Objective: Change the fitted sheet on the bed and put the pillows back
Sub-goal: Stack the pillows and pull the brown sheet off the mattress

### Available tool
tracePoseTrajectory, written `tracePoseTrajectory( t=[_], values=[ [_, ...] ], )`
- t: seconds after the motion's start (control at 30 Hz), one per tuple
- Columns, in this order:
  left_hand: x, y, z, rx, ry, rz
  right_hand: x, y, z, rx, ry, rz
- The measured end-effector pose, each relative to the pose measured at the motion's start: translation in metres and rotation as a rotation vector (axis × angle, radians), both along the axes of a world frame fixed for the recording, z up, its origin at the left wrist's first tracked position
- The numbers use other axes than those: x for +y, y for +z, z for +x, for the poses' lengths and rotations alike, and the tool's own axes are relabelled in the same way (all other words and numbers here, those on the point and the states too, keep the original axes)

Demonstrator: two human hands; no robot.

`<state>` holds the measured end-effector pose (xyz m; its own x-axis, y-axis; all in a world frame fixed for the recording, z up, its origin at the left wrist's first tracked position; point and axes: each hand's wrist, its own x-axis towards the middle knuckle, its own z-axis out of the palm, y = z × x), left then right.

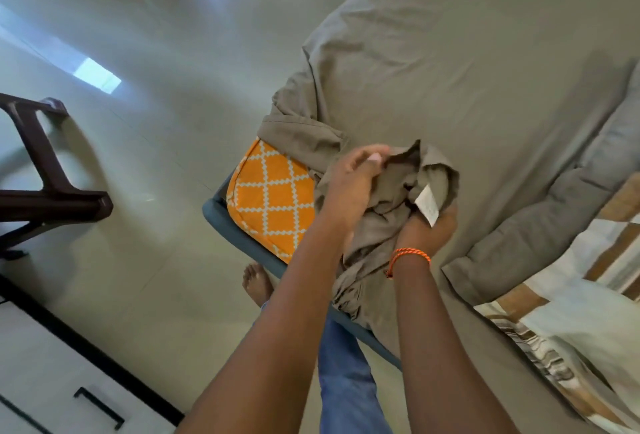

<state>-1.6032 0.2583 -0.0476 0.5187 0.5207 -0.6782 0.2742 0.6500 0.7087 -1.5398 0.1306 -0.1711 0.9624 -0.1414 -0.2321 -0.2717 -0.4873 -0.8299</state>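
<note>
A taupe fitted sheet [450,63] covers most of the bed. One corner of it is bunched up over the mattress corner, where the orange mattress [270,198] with a white lattice pattern is bare. My left hand [353,181] pinches the bunched corner from above. My right hand [429,229] grips the same bunch from below, beside a white label [427,207] sewn into the sheet. A taupe pillow [540,212] lies on the bed at the right.
A brown and white striped blanket [571,323] lies at the lower right. The blue bed frame [225,222] edges the mattress. A dark brown chair [45,170] stands on the pale floor at left. A white cabinet with black handles [69,381] is at lower left. My bare foot [256,281] is by the frame.
</note>
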Motion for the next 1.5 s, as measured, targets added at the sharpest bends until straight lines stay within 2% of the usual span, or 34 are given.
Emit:
tracePoseTrajectory(
  t=[0.1,0.13,0.17,0.27,0.33,0.5,0.67,0.9,1.07,1.17,1.33,1.5],
  values=[
    [-0.004,-0.034,-0.025,0.235,0.073,0.036,-0.002,0.007,0.008,0.346,-0.085,-0.326],
    [-0.004,-0.042,-0.035,0.284,0.101,0.030,-0.002,0.011,0.004,0.306,-0.052,-0.450],
    [-0.003,-0.046,-0.045,0.325,0.113,0.035,0.003,0.019,-0.003,0.210,-0.003,-0.468],
    [0.002,-0.033,-0.068,0.369,0.125,0.061,0.018,0.041,-0.031,-0.048,0.210,-0.308],
    [0.012,-0.011,-0.080,0.361,0.126,0.054,0.032,0.059,-0.052,-0.025,0.355,-0.213],
    [0.059,0.048,-0.108,0.319,0.129,0.103,0.067,0.115,-0.100,0.071,0.681,-0.158],
    [0.109,0.088,-0.152,0.316,0.203,0.100,0.104,0.157,-0.129,0.026,0.860,-0.134],
    [0.190,0.115,-0.239,0.341,0.197,0.065,0.210,0.187,-0.174,0.135,0.945,-0.147],
    [0.281,0.139,-0.327,0.364,0.218,0.111,0.312,0.220,-0.223,0.322,0.934,-0.004],
    [0.340,0.161,-0.367,0.381,0.265,0.183,0.367,0.241,-0.248,0.339,0.891,0.085],
    [0.420,0.193,-0.379,0.348,0.286,0.265,0.433,0.276,-0.260,0.281,0.895,0.164],
    [0.477,0.217,-0.338,0.243,0.230,0.300,0.479,0.311,-0.236,0.206,0.850,0.207]
  ],
)
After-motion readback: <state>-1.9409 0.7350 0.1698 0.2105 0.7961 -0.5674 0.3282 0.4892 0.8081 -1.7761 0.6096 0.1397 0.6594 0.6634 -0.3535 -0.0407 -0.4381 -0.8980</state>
